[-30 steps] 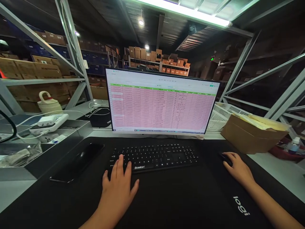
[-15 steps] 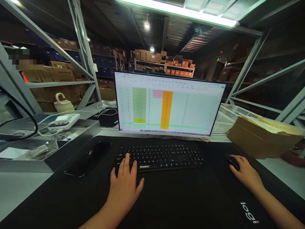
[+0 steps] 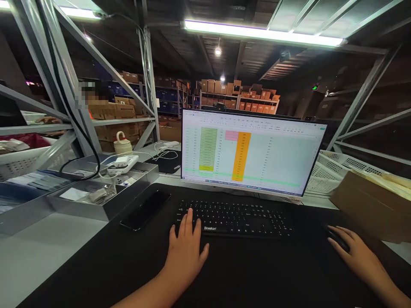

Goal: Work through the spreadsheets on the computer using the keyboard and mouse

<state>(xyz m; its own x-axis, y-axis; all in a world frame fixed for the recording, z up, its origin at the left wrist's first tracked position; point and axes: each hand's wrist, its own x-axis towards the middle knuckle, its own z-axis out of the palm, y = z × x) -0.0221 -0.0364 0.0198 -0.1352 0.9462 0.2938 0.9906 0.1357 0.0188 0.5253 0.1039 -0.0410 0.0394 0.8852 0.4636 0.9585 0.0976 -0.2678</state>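
**Screen switched to coloured sheet, hands kept at keyboard and mouse**

A second earlier a pink table was shown on the monitor [image 3: 253, 152]. It was replaced by a sheet with green and orange columns, and that sheet was still up now. The view was swung left, so everything sat further right in frame. The work was judged to have moved on to the second sheet.

The left hand [image 3: 186, 252] was kept flat, fingers loosely spread, fingertips on the lower-left keys of the keyboard [image 3: 237, 218], nothing gripped. The right hand [image 3: 359, 256] was curled over the mouse [image 3: 337, 237], which was mostly hidden, at the right of the black desk mat [image 3: 257, 278].

Counted: one monitor, one keyboard, one mouse, two hands, one phone [image 3: 146, 209] left of the keyboard, one metal tray [image 3: 105, 205], one cardboard box [image 3: 369, 209] on the desk.
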